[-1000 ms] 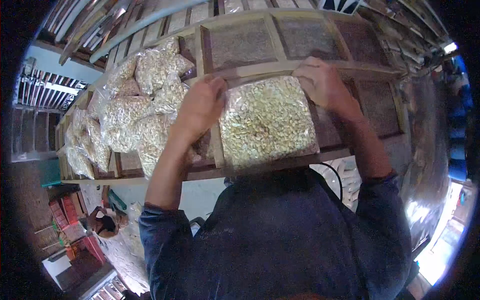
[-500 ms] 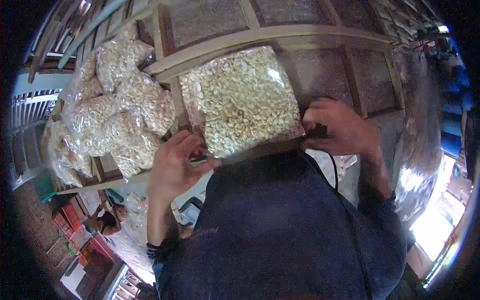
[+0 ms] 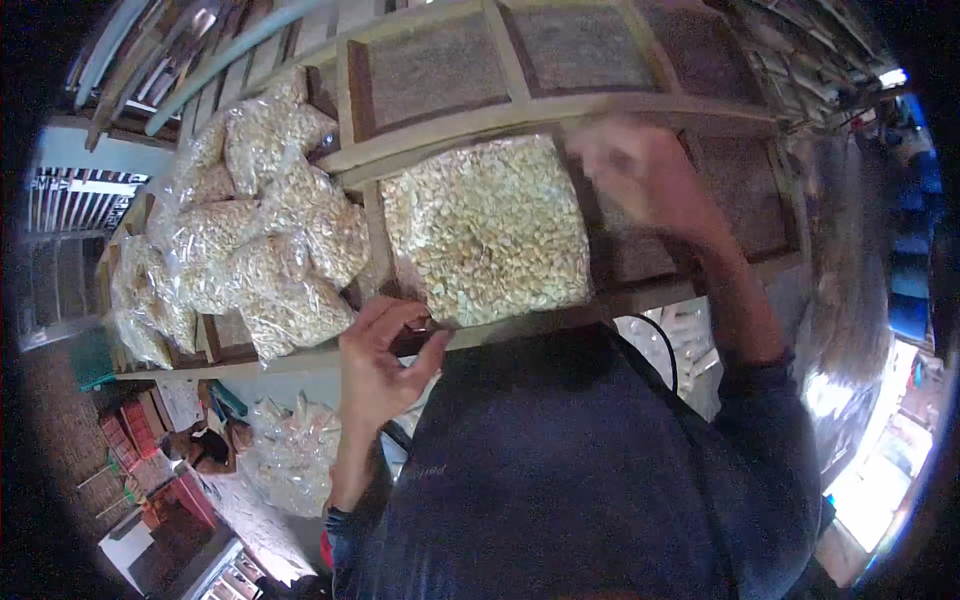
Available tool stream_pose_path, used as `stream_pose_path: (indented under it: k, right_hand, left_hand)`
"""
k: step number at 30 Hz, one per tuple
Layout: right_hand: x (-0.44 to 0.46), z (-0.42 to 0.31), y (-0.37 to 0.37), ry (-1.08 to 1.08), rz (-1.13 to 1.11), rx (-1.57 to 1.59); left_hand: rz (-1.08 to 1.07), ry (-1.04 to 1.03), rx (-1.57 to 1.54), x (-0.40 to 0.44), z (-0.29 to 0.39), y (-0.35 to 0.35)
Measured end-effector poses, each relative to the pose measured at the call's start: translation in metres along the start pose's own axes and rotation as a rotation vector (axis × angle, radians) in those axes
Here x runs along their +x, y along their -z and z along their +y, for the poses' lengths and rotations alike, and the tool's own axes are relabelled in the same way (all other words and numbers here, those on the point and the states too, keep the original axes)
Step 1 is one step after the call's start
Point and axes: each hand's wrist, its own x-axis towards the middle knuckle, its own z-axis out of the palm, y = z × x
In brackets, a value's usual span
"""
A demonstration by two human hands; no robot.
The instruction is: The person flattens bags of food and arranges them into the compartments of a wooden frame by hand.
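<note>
A clear plastic bag packed flat with pale, split nut-like pieces (image 3: pixel 490 230) lies on a wooden framed surface in front of me. At its lower left corner is my left hand (image 3: pixel 385 360), fingers curled and thumb apart, with a gap between them. The fingertips are beside or touching the bag's corner; I cannot tell which. My right hand (image 3: pixel 645 180) is raised near the bag's upper right corner, apart from it. Motion smears its bent fingers, so whether they pinch anything is unclear.
Several filled clear bags (image 3: pixel 250 230) are heaped to the left. Wooden slats (image 3: pixel 430 125) divide the surface into panels. Below left, another person (image 3: pixel 210 445) is near a pile of clear plastic bags (image 3: pixel 290 450). Shiny plastic sheeting (image 3: pixel 840 270) hangs at right.
My right hand has left the bag's lower right edge and moved up beside its upper right corner. My left hand stays at the lower left corner. The whole view has shifted slightly.
</note>
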Motion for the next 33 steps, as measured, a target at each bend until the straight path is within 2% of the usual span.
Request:
stream_pose_path:
  k: [2, 3, 5, 9, 11, 12, 14, 15, 17, 18, 20, 27, 29, 31, 32, 33]
  right_hand:
    - [0.028, 0.006, -0.001, -0.146, 0.187, 0.073]
    - [0.036, 0.015, -0.001, -0.130, 0.191, 0.069]
    - [0.048, 0.031, -0.004, 0.126, 0.048, -0.111]
    - [0.043, 0.026, 0.003, 0.067, 0.024, -0.145]
    - [0.027, 0.018, 0.019, -0.040, 0.073, 0.009]
    - [0.018, 0.019, 0.028, -0.040, 0.070, 0.005]
    - [-0.004, 0.026, 0.050, 0.073, 0.175, -0.078]
    - [-0.018, 0.032, 0.058, 0.071, 0.170, -0.083]
    - [-0.042, 0.045, 0.073, -0.098, 0.214, -0.183]
    - [-0.048, 0.053, 0.077, -0.098, 0.213, -0.188]
    - [-0.059, 0.072, 0.077, -0.235, 0.280, -0.225]
    - [-0.050, 0.086, 0.067, -0.142, 0.361, -0.439]
    - [-0.057, 0.081, 0.068, -0.119, 0.282, -0.656]
    - [-0.050, 0.044, 0.062, -0.060, 0.347, -0.743]
    - [-0.048, 0.025, 0.051, 0.000, 0.405, -0.821]
    - [-0.049, 0.013, 0.035, -0.014, 0.408, -0.820]
  left_hand:
    - [0.020, 0.045, 0.015, -0.003, 0.001, -0.004]
    - [0.009, 0.014, 0.043, -0.003, 0.000, -0.005]
    - [-0.009, 0.037, 0.028, -0.007, -0.007, -0.011]
    - [-0.085, 0.043, -0.084, -0.001, 0.008, -0.010]
    - [-0.117, 0.043, -0.291, 0.000, 0.014, -0.017]
    - [-0.114, 0.043, -0.295, 0.004, 0.018, -0.022]
    - [-0.250, -0.140, -0.290, 0.019, 0.027, -0.035]
    - [-0.313, -0.136, -0.246, 0.025, 0.034, -0.043]
    - [-0.336, -0.212, -0.267, 0.037, 0.035, -0.069]
    - [-0.360, -0.290, -0.282, 0.043, 0.036, -0.081]
    - [-0.351, -0.339, -0.286, 0.054, 0.040, -0.098]
    - [-0.408, -0.377, 0.056, 0.062, 0.045, -0.116]
    - [-0.429, -0.423, 0.122, 0.069, 0.045, -0.111]
    - [-0.927, -0.302, 0.330, 0.084, 0.051, -0.092]
    - [-0.937, -0.310, 0.331, 0.094, 0.062, -0.095]
    - [-0.631, -0.433, 0.362, 0.107, 0.074, -0.102]
